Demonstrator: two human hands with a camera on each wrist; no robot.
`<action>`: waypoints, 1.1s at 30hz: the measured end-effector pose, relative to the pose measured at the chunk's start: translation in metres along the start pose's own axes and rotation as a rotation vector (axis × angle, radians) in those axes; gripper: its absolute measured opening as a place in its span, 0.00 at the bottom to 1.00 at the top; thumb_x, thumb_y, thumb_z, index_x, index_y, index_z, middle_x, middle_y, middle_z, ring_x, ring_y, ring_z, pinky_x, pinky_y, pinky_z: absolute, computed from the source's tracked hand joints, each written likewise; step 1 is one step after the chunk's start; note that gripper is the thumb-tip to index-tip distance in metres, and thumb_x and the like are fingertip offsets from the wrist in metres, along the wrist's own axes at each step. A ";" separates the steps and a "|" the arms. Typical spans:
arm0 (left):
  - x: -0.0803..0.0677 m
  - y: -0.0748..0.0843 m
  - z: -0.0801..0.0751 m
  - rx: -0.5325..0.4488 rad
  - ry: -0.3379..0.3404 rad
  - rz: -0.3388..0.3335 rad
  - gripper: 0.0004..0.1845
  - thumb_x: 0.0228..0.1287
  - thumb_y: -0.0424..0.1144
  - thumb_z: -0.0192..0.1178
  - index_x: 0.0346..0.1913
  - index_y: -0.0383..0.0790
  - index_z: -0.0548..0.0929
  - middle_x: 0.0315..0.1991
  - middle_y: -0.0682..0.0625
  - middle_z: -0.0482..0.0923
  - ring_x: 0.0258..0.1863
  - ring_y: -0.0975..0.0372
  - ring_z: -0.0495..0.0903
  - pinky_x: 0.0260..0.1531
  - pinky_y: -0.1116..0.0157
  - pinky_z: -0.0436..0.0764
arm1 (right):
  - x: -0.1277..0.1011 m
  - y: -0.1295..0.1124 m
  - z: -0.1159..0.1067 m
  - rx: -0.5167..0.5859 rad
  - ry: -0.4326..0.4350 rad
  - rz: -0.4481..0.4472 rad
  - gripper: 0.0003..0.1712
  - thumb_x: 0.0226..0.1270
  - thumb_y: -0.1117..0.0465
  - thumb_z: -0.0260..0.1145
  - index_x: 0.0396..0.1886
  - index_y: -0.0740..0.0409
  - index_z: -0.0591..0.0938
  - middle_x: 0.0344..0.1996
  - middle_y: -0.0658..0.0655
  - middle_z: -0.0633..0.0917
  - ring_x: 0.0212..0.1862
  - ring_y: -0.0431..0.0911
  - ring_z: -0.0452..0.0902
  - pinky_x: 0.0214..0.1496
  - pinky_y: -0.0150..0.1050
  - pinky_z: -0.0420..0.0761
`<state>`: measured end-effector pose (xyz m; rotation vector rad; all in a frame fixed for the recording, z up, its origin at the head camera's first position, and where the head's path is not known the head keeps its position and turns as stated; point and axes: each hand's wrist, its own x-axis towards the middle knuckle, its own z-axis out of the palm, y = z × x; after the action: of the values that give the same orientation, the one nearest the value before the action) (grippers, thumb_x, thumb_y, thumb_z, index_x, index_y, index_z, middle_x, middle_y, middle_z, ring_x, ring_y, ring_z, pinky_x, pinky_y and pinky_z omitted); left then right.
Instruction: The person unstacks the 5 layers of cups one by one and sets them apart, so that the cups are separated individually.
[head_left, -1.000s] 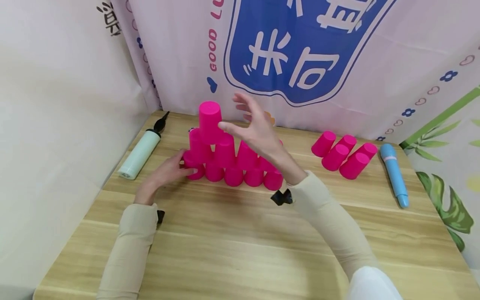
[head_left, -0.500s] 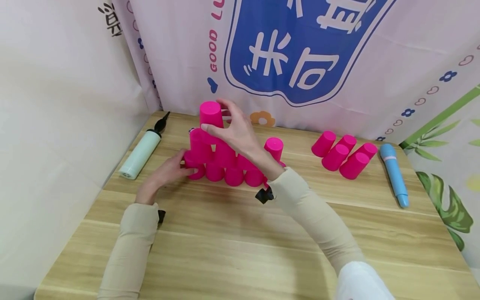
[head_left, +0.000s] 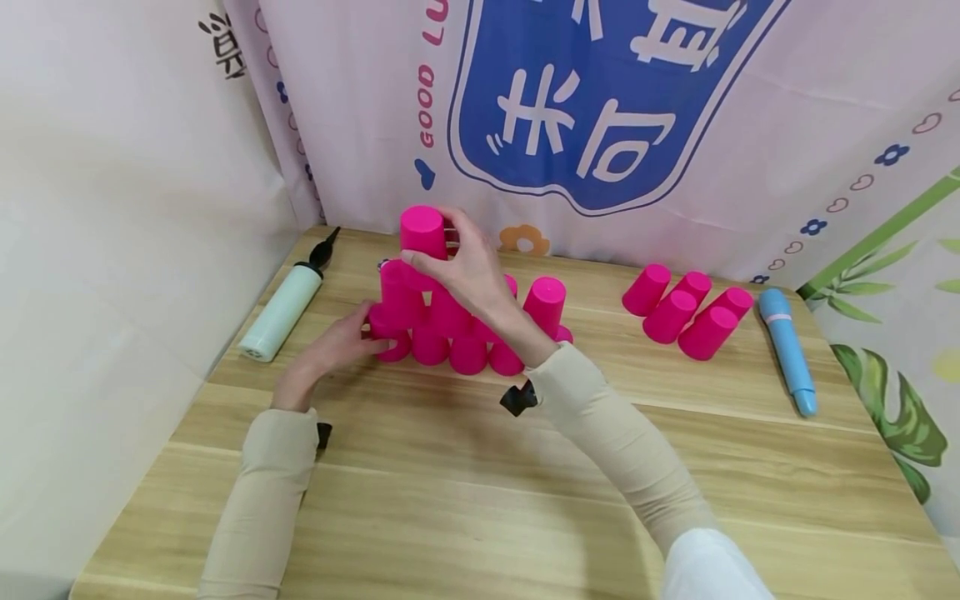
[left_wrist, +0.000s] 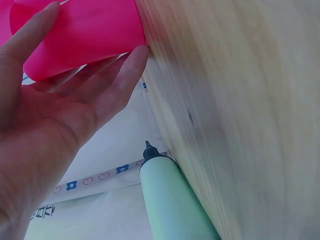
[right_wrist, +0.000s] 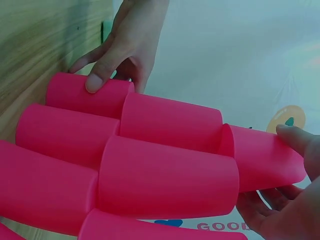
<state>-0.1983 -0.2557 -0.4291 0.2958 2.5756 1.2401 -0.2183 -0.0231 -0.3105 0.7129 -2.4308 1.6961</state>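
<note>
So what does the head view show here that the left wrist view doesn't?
Only the head view shows the right hand gripping the top cup of the pyramid, four loose cups lying to the right, and the blue pump. Only the left wrist view shows the left hand's palm side, with straight fingers against a cup. Both show the left hand at the bottom-left cup, the green pump and the table.

wooden table (head_left: 480, 467) | cup pyramid (head_left: 450, 333) | loose cups (head_left: 686, 312) | green pump (head_left: 281, 310) | blue pump (head_left: 787, 346)
</note>
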 end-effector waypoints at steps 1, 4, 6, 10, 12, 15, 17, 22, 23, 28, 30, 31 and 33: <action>0.000 0.001 0.000 -0.001 0.000 -0.002 0.34 0.65 0.43 0.62 0.67 0.36 0.58 0.62 0.37 0.70 0.60 0.45 0.70 0.60 0.46 0.70 | -0.001 0.000 0.000 0.008 0.002 0.000 0.38 0.56 0.52 0.74 0.65 0.53 0.69 0.53 0.51 0.78 0.53 0.43 0.74 0.51 0.34 0.79; 0.000 0.002 -0.001 0.004 -0.001 -0.008 0.34 0.65 0.43 0.62 0.67 0.36 0.58 0.61 0.37 0.70 0.60 0.45 0.70 0.60 0.46 0.70 | -0.006 -0.003 -0.004 0.035 0.014 -0.005 0.38 0.56 0.52 0.74 0.65 0.52 0.69 0.53 0.50 0.77 0.54 0.42 0.74 0.52 0.34 0.79; 0.000 0.002 0.000 0.005 -0.005 -0.006 0.34 0.65 0.43 0.62 0.67 0.36 0.58 0.61 0.37 0.70 0.60 0.45 0.70 0.59 0.47 0.71 | -0.010 -0.005 -0.008 0.048 0.028 -0.025 0.39 0.56 0.53 0.74 0.66 0.52 0.68 0.54 0.50 0.77 0.54 0.42 0.73 0.52 0.34 0.79; 0.000 0.002 0.000 0.005 0.001 0.002 0.34 0.65 0.44 0.62 0.67 0.36 0.59 0.61 0.37 0.70 0.60 0.45 0.70 0.59 0.47 0.72 | -0.021 -0.013 -0.020 0.074 0.065 -0.092 0.38 0.56 0.54 0.74 0.66 0.53 0.69 0.54 0.51 0.77 0.54 0.42 0.74 0.53 0.35 0.79; 0.001 0.002 0.000 0.005 0.007 0.004 0.33 0.65 0.43 0.63 0.66 0.37 0.59 0.61 0.37 0.70 0.61 0.45 0.70 0.59 0.47 0.72 | -0.026 -0.016 -0.028 0.090 0.088 -0.123 0.38 0.56 0.55 0.74 0.65 0.54 0.69 0.54 0.51 0.78 0.54 0.42 0.74 0.53 0.36 0.79; 0.002 0.002 0.000 0.014 0.010 0.010 0.34 0.65 0.43 0.63 0.66 0.36 0.59 0.62 0.36 0.69 0.62 0.44 0.69 0.59 0.47 0.71 | -0.035 -0.018 -0.041 0.104 0.128 -0.158 0.37 0.56 0.58 0.74 0.65 0.55 0.70 0.54 0.52 0.78 0.54 0.43 0.75 0.54 0.37 0.79; 0.003 0.002 0.002 0.017 0.010 0.008 0.34 0.65 0.44 0.63 0.66 0.36 0.59 0.62 0.36 0.69 0.62 0.44 0.69 0.59 0.47 0.71 | -0.040 -0.017 -0.052 0.096 0.160 -0.175 0.36 0.57 0.59 0.74 0.65 0.56 0.70 0.55 0.53 0.78 0.55 0.44 0.75 0.54 0.38 0.79; 0.002 0.002 0.004 0.019 0.005 -0.004 0.35 0.65 0.45 0.62 0.67 0.36 0.58 0.62 0.36 0.69 0.61 0.44 0.69 0.59 0.47 0.71 | -0.052 -0.003 -0.091 0.044 0.291 -0.174 0.35 0.56 0.61 0.74 0.64 0.57 0.72 0.54 0.53 0.78 0.54 0.45 0.75 0.53 0.39 0.79; 0.002 0.002 0.004 0.022 0.004 -0.007 0.35 0.65 0.45 0.62 0.67 0.36 0.58 0.62 0.36 0.69 0.62 0.44 0.69 0.59 0.47 0.71 | -0.054 0.001 -0.100 0.035 0.328 -0.156 0.35 0.56 0.61 0.74 0.64 0.56 0.72 0.54 0.53 0.78 0.54 0.45 0.75 0.53 0.39 0.79; 0.001 0.002 0.004 0.036 0.016 0.002 0.34 0.66 0.44 0.62 0.67 0.34 0.58 0.61 0.35 0.69 0.61 0.43 0.70 0.59 0.47 0.72 | -0.065 0.032 -0.144 0.003 0.502 -0.059 0.34 0.55 0.60 0.75 0.62 0.54 0.74 0.52 0.54 0.79 0.53 0.47 0.77 0.53 0.38 0.80; 0.001 0.001 0.004 0.044 0.022 0.014 0.34 0.66 0.43 0.62 0.67 0.33 0.59 0.61 0.34 0.69 0.61 0.43 0.70 0.58 0.47 0.72 | -0.069 0.049 -0.158 -0.015 0.552 -0.021 0.33 0.55 0.59 0.75 0.61 0.54 0.75 0.52 0.55 0.79 0.52 0.47 0.77 0.54 0.38 0.79; 0.001 0.001 0.004 0.046 0.024 0.019 0.34 0.66 0.43 0.62 0.67 0.33 0.59 0.61 0.34 0.70 0.61 0.43 0.70 0.58 0.47 0.72 | -0.070 0.058 -0.164 -0.034 0.574 0.005 0.33 0.54 0.58 0.75 0.61 0.54 0.75 0.52 0.55 0.79 0.52 0.47 0.76 0.54 0.37 0.79; 0.001 0.001 0.005 0.051 0.032 0.025 0.34 0.65 0.44 0.62 0.66 0.33 0.59 0.60 0.35 0.70 0.60 0.43 0.71 0.58 0.48 0.73 | -0.073 0.078 -0.173 -0.081 0.601 0.077 0.33 0.55 0.55 0.75 0.61 0.55 0.75 0.52 0.56 0.79 0.52 0.47 0.76 0.55 0.37 0.77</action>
<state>-0.1978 -0.2513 -0.4309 0.3219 2.6416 1.1978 -0.2186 0.1786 -0.3371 0.0713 -2.0951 1.5344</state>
